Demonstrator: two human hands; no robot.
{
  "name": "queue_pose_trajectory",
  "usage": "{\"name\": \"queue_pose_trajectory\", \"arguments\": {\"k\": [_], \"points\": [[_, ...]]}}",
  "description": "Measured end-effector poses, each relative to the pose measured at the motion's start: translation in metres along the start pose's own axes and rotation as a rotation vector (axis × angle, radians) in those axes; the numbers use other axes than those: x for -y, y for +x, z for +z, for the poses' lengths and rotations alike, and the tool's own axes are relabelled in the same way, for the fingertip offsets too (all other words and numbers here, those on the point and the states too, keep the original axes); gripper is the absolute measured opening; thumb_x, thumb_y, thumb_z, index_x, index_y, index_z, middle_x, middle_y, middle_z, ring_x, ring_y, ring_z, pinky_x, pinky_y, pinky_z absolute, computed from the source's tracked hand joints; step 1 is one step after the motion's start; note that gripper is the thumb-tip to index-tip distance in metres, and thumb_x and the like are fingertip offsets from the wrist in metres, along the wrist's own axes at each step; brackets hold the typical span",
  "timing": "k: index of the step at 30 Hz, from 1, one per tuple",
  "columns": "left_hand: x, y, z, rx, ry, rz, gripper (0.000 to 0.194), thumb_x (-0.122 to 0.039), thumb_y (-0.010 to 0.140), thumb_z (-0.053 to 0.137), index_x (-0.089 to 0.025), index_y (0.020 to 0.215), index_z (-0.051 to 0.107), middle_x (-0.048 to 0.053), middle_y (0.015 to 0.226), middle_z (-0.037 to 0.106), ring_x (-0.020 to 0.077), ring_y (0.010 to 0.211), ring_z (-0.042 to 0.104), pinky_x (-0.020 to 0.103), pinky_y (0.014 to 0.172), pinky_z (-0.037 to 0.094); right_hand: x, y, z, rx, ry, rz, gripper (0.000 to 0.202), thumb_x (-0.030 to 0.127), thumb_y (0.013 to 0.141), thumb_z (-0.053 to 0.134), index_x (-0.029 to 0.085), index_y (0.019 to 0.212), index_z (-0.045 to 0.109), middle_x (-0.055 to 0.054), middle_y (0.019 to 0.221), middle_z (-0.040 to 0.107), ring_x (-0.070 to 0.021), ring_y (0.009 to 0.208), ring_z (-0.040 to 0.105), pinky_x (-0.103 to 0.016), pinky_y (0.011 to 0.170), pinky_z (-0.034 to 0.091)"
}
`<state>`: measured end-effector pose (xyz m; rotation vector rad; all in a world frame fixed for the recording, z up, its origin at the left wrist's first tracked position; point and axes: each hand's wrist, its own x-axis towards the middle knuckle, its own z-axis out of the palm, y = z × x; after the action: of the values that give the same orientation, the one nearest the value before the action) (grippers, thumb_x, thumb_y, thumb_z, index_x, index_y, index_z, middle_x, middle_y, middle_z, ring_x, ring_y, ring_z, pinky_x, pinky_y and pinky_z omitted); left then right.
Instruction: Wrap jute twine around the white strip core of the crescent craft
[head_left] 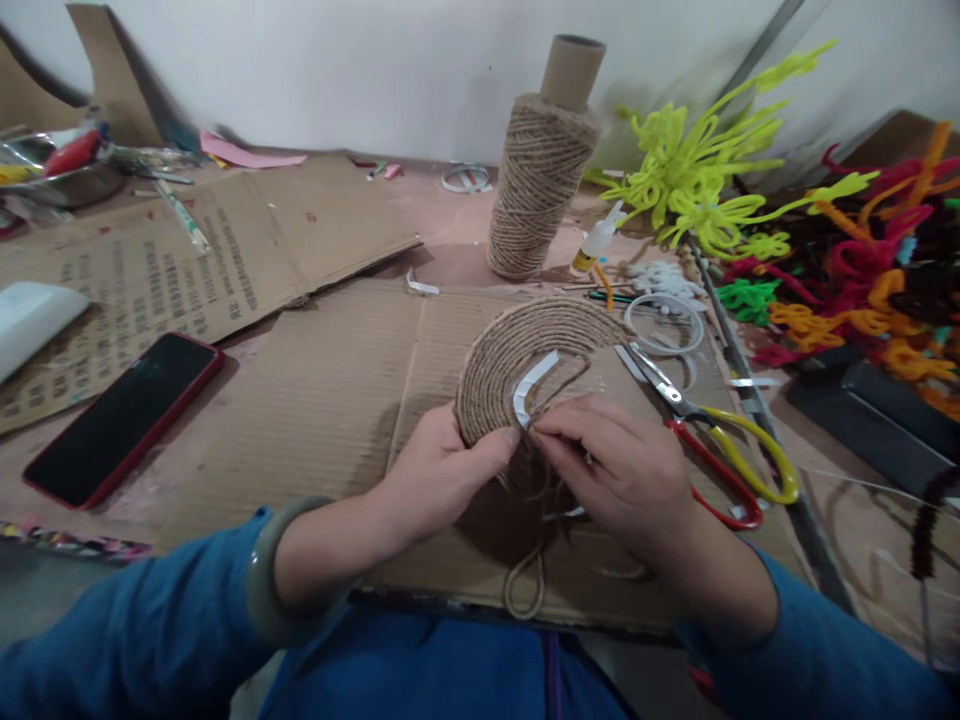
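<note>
A curved piece covered in rows of brown twine (487, 360) lies over the cardboard, with a white strip (534, 385) along its inner edge. My left hand (442, 465) grips its lower left end, thumb on top. The fingers of my right hand (619, 460) are pinched together at the lower end of the white strip, where a strand of twine runs. Whatever is between those fingertips is too small to make out fully. A loose loop of twine (525, 585) hangs down below my hands.
Scissors with red and yellow handles (679, 405) lie right of my right hand. Behind stand a twine spool (540, 170) and a glue bottle (596, 243). A phone (124, 420) lies left, near printed cardboard (225, 250). Pipe-cleaner flowers (697, 180) fill the right.
</note>
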<state>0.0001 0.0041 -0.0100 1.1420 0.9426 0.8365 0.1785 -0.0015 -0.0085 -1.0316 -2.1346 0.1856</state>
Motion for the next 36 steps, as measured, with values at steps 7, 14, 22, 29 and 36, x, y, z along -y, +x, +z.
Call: {"name": "queue_pose_trajectory", "arguments": {"k": [7,14,22,29,36], "points": [[-0.003,0.001,0.002,-0.005,0.051,0.009,0.019,-0.030,0.081,0.058,-0.015,0.069,0.055,0.000,0.067,0.055,0.0134,0.066,0.052,0.026,0.065,0.046,0.000,0.000,-0.002,0.038,-0.039,-0.016,0.008,0.013,0.088,0.056,0.016,0.085,0.063,-0.005,0.077,0.071,-0.0140,0.069,0.065,-0.026,0.064,0.053],[-0.003,0.001,0.004,-0.016,0.054,0.003,0.012,-0.026,0.075,0.059,-0.015,0.070,0.056,0.001,0.068,0.057,0.0135,0.068,0.052,0.026,0.064,0.046,0.005,0.004,-0.003,0.010,-0.040,0.038,0.011,0.014,0.086,0.057,0.019,0.076,0.060,-0.001,0.066,0.065,-0.0123,0.061,0.062,-0.024,0.058,0.048],[-0.017,0.001,0.003,0.057,0.067,-0.204,0.004,-0.019,0.065,0.055,-0.015,0.064,0.053,-0.002,0.061,0.052,0.0116,0.061,0.050,0.022,0.056,0.043,-0.003,0.003,-0.017,-0.030,-0.082,-0.100,0.019,0.006,0.083,0.058,0.020,0.096,0.063,-0.004,0.085,0.070,-0.0125,0.074,0.066,-0.023,0.066,0.053],[-0.031,-0.001,-0.002,0.177,0.112,-0.318,0.005,-0.019,0.067,0.054,-0.017,0.064,0.052,-0.006,0.049,0.048,0.0068,0.045,0.042,0.017,0.043,0.036,-0.017,0.005,-0.039,-0.155,-0.180,0.067,0.022,0.017,0.083,0.063,0.026,0.104,0.063,-0.007,0.104,0.067,-0.0236,0.099,0.063,-0.042,0.089,0.050],[-0.027,0.002,-0.007,0.261,0.161,-0.335,0.010,-0.024,0.069,0.060,-0.016,0.073,0.055,-0.006,0.055,0.051,0.0068,0.046,0.044,0.018,0.044,0.038,-0.030,0.008,-0.034,0.120,0.353,0.522,0.021,0.026,0.086,0.057,0.021,0.105,0.064,-0.004,0.094,0.072,-0.0158,0.078,0.068,-0.026,0.062,0.055]]}}
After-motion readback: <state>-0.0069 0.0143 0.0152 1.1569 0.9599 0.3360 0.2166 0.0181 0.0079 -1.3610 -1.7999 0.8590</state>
